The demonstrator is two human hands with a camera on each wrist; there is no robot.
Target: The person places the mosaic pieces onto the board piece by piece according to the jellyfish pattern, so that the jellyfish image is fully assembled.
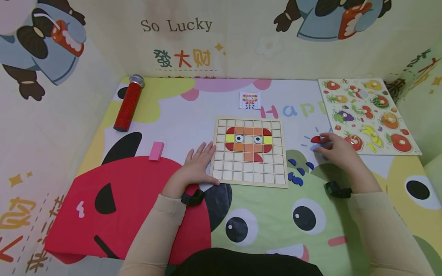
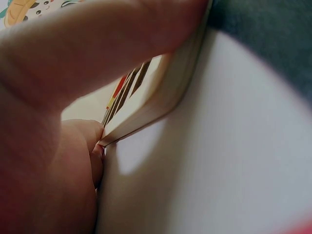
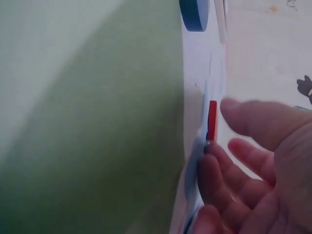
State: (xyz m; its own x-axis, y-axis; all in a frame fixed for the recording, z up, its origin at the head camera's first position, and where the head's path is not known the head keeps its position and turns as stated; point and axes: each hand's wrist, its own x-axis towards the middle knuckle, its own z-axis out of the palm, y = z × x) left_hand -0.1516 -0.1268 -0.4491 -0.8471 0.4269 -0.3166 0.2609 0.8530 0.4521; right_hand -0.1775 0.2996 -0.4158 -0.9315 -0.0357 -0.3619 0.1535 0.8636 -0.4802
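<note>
- Right hand [image 3: 263,165]: lying at the lower right, fingers loosely extended, fingertips [image 3: 213,155] touching the lower end of a thin red piece [image 3: 212,120].
- Red piece: sitting edge-on on the pale mat [image 3: 195,83], just beyond the fingertips.
- Blue piece [image 3: 195,12]: lying well beyond the hand.
- Green mat area [image 3: 87,126]: spreading beside the fingers.

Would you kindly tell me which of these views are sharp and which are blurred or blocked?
Head view: evenly lit and sharp, the grid board clear. Left wrist view: the left hand fills the frame, blurred, at the board's edge. Right wrist view: soft focus, the red piece edge-on by the right hand.
</note>
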